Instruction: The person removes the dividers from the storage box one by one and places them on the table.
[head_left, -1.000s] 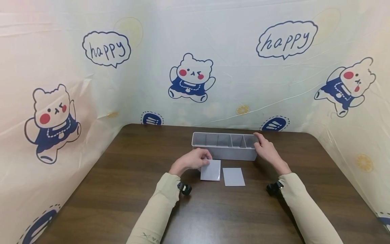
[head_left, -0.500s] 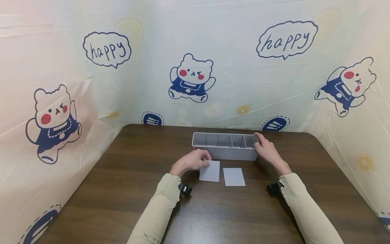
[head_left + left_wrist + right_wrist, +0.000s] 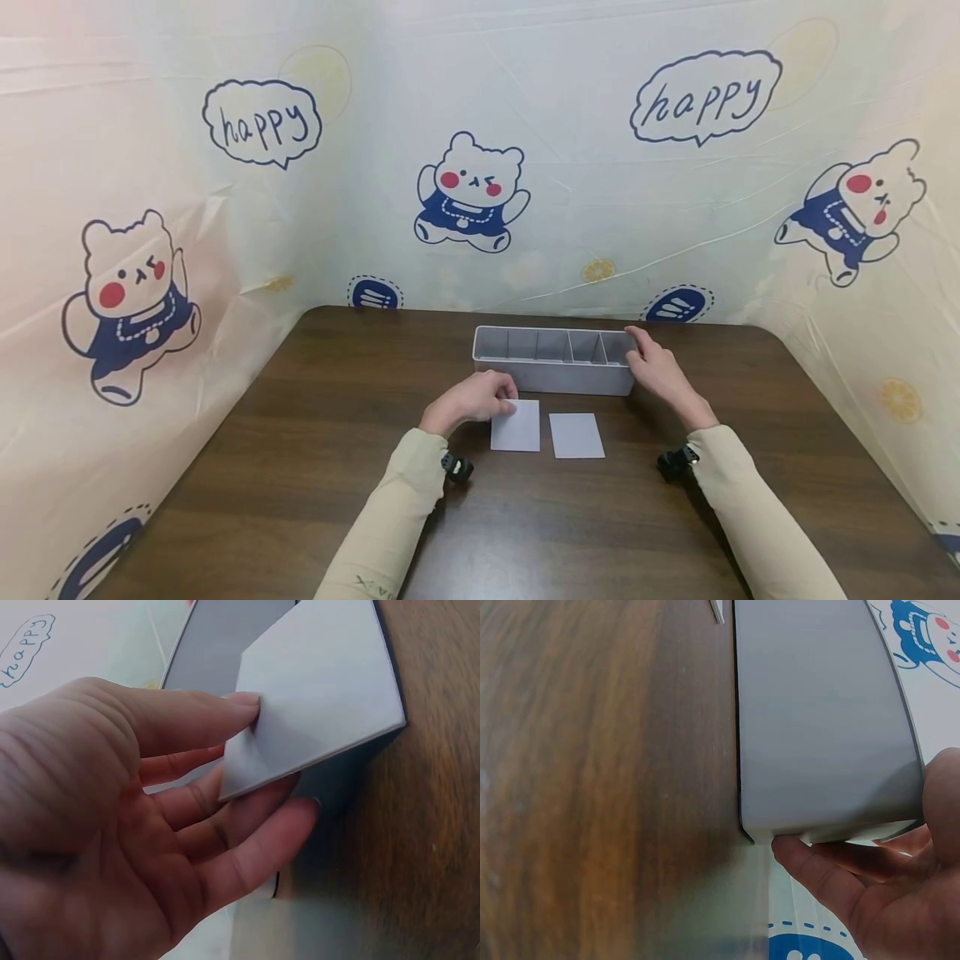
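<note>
My left hand (image 3: 476, 397) pinches a thin white square panel (image 3: 517, 429) near its far left corner. Thumb on top, fingers beneath: the left wrist view shows this panel (image 3: 322, 682) tilted, with one edge raised off the table. To its right, a second white square panel (image 3: 577, 436) lies flat. Behind both stands a long grey divider box (image 3: 577, 379), open at the top, with several compartments split by thin walls. My right hand (image 3: 660, 367) holds the box's right end; in the right wrist view its fingers (image 3: 817, 877) press against the end wall.
The brown wooden table (image 3: 300, 467) carries everything. A pale curtain (image 3: 570, 217) printed with cartoon bears hangs just behind its far edge and along both sides. Black wrist cameras (image 3: 457, 468) sit below each hand.
My left hand has drawn the pinched panel slightly toward me, away from the box. The right hand, the box and the other panel stay nearly where they were.
</note>
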{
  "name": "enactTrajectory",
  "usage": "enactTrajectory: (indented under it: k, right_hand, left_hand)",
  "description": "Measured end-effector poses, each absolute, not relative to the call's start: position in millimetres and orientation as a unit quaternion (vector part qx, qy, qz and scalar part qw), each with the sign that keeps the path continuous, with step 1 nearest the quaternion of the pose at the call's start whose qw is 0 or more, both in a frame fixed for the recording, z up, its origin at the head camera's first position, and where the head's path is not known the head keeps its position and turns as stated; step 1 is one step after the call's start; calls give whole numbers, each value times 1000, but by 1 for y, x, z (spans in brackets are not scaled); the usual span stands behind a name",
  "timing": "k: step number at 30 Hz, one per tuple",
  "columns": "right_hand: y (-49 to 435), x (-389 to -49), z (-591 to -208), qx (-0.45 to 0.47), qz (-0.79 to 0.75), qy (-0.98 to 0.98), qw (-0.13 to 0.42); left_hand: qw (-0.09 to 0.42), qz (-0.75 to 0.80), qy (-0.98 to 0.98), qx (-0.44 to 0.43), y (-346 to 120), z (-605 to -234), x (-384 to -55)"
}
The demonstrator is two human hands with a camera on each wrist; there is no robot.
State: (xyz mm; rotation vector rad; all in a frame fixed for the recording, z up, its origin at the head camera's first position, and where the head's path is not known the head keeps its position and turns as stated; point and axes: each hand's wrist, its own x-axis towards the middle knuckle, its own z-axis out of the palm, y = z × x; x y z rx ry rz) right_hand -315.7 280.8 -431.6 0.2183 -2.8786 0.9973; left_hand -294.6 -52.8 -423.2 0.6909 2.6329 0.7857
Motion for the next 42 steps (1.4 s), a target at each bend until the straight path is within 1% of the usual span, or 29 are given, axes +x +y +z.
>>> enactTrajectory:
  k: [14, 28, 42]
  right_hand:
    - [280, -315, -431, 65, 329, -941, 39]
    - [281, -318, -435, 65, 328, -942, 45]
    - [283, -318, -435, 68, 328, -941, 43]
  left_hand:
    - [157, 223, 934, 232, -51, -426, -291]
    - [155, 219, 936, 228, -48, -428, -290]
    - [125, 227, 934, 248, -48, -430, -293]
